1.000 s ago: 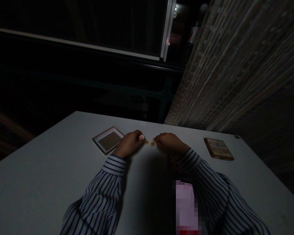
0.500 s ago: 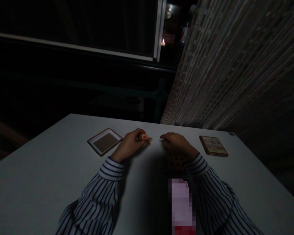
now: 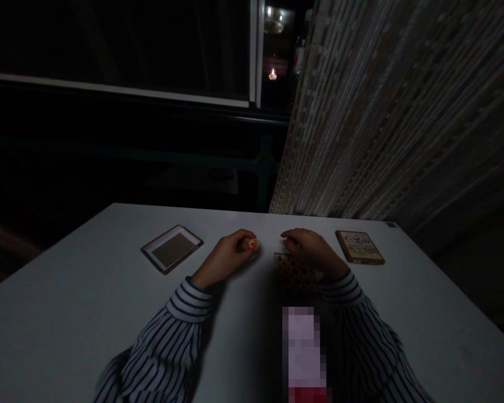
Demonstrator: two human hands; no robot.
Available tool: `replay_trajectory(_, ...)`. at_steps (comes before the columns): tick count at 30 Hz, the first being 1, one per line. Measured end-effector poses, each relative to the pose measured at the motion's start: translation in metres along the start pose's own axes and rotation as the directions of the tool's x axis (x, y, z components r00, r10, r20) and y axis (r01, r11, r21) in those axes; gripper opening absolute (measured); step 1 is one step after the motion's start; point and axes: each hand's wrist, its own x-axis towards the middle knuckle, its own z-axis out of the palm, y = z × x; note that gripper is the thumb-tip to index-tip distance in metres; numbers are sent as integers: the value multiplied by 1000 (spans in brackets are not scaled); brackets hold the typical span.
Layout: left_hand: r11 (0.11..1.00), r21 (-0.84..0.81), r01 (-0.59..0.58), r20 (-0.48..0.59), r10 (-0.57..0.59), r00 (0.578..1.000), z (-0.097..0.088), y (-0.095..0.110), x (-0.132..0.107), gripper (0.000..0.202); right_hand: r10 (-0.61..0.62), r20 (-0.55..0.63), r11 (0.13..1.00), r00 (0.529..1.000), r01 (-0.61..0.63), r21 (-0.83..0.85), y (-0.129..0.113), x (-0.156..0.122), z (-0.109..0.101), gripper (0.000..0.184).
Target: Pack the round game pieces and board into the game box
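Note:
My left hand [image 3: 231, 254] is closed, thumb and fingers pinching a small round game piece [image 3: 253, 244] with a red mark, much like a Chinese chess piece. It is over the white table, left of my right hand [image 3: 311, 248]. That hand is palm down with the index finger stretched forward and the thumb apart; nothing shows between them. Under its palm and wrist lies a shallow tray [image 3: 276, 256] filled with rows of round pieces [image 3: 296, 274], in shadow. My right hand and sleeve hide part of it.
On the white table [image 3: 88, 291], a brown-rimmed shallow lid or tray [image 3: 174, 248] lies to the left. A flat box with a printed cover [image 3: 359, 247] sits at right. Behind the table's far edge hang a string curtain [image 3: 340, 129] and a dark window with a pale frame [image 3: 255, 56].
The two pieces lying beyond my left fingertips are no longer visible. My left hand has shifted slightly right. More of the piece tray shows beneath my right hand. The camera view has shifted a little.

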Motion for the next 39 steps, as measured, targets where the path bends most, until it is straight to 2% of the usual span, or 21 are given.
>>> replay_trajectory(9, 1000, -28, -13, 15, 14, 1000, 15, 6, 7, 28, -23, -17, 999, 1000, 24, 40, 7, -4, -2, 32)
replay_trajectory(20, 921, -373, 111, 17, -112, 994, 41, 13, 30, 26, -16, -19, 997, 1000, 17, 75, 18, -12, -12, 32)
replay_trajectory(31, 924, -349, 157, 49, -149, 988, 46, 5, 29, 26, -31, -47, 998, 998, 33, 53, 14, -4, -24, 31)
replay_trajectory(39, 921, -342, 185, 60, -175, 983, 50, 7, 30, 29, -65, -14, 997, 998, 65, 41, 19, -4, -12, 30)
